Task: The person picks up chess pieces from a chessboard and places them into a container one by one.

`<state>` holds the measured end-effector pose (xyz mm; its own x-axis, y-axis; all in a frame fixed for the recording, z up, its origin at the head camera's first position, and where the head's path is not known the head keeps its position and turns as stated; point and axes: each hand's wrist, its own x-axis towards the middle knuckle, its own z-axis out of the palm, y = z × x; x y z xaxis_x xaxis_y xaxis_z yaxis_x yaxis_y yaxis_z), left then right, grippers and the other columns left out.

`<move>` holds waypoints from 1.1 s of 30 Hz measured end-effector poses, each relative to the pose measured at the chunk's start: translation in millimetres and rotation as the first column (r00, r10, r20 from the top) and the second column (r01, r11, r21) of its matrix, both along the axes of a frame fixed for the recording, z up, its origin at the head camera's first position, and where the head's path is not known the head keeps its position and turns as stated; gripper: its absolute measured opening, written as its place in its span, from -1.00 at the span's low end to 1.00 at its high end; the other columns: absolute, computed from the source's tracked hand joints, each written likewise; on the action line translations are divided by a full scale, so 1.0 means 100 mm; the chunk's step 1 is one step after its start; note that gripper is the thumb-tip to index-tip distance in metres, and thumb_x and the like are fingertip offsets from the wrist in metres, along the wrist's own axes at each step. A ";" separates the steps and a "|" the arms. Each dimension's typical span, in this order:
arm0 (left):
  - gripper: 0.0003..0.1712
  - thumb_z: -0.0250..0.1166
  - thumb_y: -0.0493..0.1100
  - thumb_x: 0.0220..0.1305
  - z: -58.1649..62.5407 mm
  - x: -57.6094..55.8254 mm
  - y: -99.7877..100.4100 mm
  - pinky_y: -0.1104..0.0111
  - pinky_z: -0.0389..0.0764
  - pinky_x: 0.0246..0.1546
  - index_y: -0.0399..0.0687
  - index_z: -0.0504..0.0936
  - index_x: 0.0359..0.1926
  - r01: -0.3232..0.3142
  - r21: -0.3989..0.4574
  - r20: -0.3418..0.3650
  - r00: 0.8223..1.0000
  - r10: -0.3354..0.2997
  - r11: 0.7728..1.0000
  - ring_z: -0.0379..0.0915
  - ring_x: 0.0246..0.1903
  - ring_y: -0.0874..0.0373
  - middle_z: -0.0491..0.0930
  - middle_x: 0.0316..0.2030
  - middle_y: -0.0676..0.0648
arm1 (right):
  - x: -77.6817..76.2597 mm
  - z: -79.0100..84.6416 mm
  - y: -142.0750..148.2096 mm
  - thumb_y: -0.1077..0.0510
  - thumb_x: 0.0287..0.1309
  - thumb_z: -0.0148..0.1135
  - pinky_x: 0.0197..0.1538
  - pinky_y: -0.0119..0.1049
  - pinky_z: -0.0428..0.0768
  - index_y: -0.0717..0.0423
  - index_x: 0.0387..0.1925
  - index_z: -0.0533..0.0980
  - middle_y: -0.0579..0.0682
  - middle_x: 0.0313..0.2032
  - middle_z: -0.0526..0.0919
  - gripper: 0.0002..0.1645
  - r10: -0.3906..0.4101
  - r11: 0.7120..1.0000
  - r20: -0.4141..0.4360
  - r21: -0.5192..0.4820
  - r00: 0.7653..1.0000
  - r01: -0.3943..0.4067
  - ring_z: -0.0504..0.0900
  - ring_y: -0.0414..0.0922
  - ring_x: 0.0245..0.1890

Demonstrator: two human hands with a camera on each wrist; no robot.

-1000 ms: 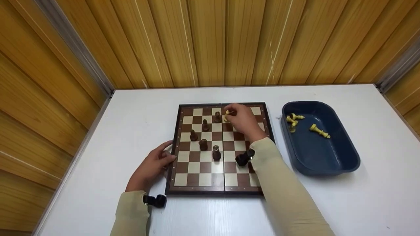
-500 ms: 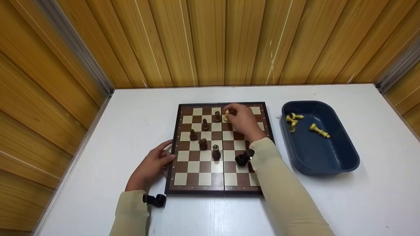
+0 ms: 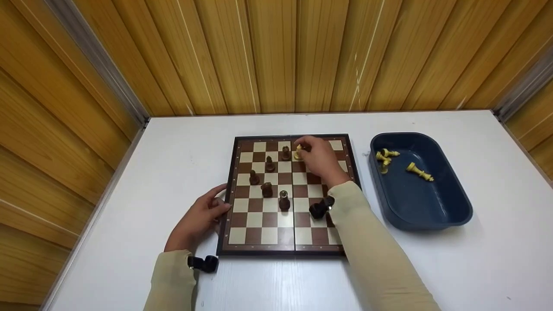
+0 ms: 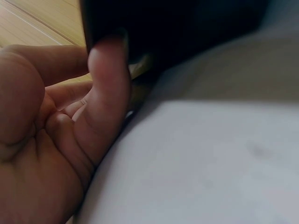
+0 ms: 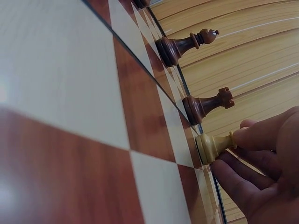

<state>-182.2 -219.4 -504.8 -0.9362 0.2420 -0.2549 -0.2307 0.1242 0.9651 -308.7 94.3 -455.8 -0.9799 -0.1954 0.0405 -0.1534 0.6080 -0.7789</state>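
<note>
A pale yellow chess piece [image 5: 211, 147] stands near the far edge of the chessboard [image 3: 270, 235]. My right hand [image 3: 319, 159] pinches its upper part between thumb and fingers, hiding its head. Beside it on the left is a dark rook [image 5: 205, 106], followed by a dark bishop [image 5: 182, 46]. Farther down the board are a dark knight [image 3: 267, 190], a taller dark piece [image 3: 284, 202] and another dark piece [image 3: 254, 177]. At the left side of the board, my left hand [image 3: 201, 216] touches the dark frame with thumb and index finger, the other fingers loosely bent.
To the right of the board sits a deep blue bin [image 3: 432, 211]. Inside it lie a pale king [image 3: 419, 172] and several other pale pieces [image 3: 384, 159] bunched at the left wall. The white table [image 3: 116, 224] ends at a wood-patterned wall [image 3: 276, 65].
</note>
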 end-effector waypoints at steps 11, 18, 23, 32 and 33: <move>-0.30 0.19 -0.23 0.36 -0.02 -0.02 0.00 0.22 0.65 -0.58 0.14 0.17 0.45 -0.008 -0.023 -0.016 1.000 0.008 1.000 0.53 -0.52 0.13 0.52 -0.35 -0.09 | 0.00 0.02 0.00 0.18 0.35 0.10 -0.11 -0.20 0.53 0.00 0.08 0.55 -0.01 0.03 0.60 -0.69 0.001 1.000 0.004 0.002 1.000 -0.001 0.55 -0.07 -0.11; -0.28 0.20 -0.21 0.36 -0.01 -0.02 -0.01 0.27 0.63 -0.59 0.06 0.14 0.47 0.010 -0.042 -0.037 0.999 -0.012 0.999 0.49 -0.52 0.17 0.52 -0.37 -0.07 | 0.00 0.00 0.00 0.17 0.35 0.10 -0.12 -0.19 0.54 -0.01 0.06 0.56 -0.01 0.02 0.61 -0.71 -0.006 1.000 0.000 0.008 1.000 0.006 0.57 -0.08 -0.14; -0.29 0.21 -0.20 0.35 0.00 -0.02 0.00 0.28 0.62 -0.56 0.11 0.18 0.45 -0.003 -0.061 -0.030 1.000 0.002 0.998 0.50 -0.49 0.16 0.51 -0.37 -0.07 | 0.01 0.03 0.01 0.15 0.37 0.10 -0.04 -0.15 0.56 -0.04 0.06 0.56 -0.03 0.01 0.61 -0.71 -0.010 1.000 -0.013 0.011 1.000 0.010 0.58 -0.09 -0.08; -0.30 0.22 -0.21 0.35 0.00 0.00 0.00 0.25 0.63 -0.57 0.15 0.20 0.44 -0.019 -0.055 -0.022 1.000 0.018 0.998 0.49 -0.50 0.16 0.50 -0.36 -0.08 | 0.06 0.14 0.01 0.14 0.37 0.10 -0.03 -0.18 0.60 -0.12 0.04 0.56 -0.04 0.01 0.63 -0.74 -0.011 0.999 -0.033 -0.033 0.999 0.010 0.61 -0.11 -0.05; -0.31 0.22 -0.21 0.35 0.00 0.00 0.00 0.23 0.64 -0.57 0.15 0.20 0.44 -0.020 -0.055 -0.021 1.000 0.018 0.998 0.50 -0.50 0.15 0.51 -0.36 -0.09 | 0.07 0.15 0.01 0.14 0.37 0.10 -0.04 -0.18 0.61 -0.11 0.03 0.56 -0.04 0.01 0.63 -0.74 -0.009 0.999 -0.035 -0.038 0.999 0.008 0.62 -0.11 -0.05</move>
<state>-182.3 -219.6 -504.6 -0.9456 0.2102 -0.2484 -0.2141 0.1732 0.9613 -302.2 95.4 -440.8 -0.9793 -0.1850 0.0821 -0.1762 0.5800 -0.7954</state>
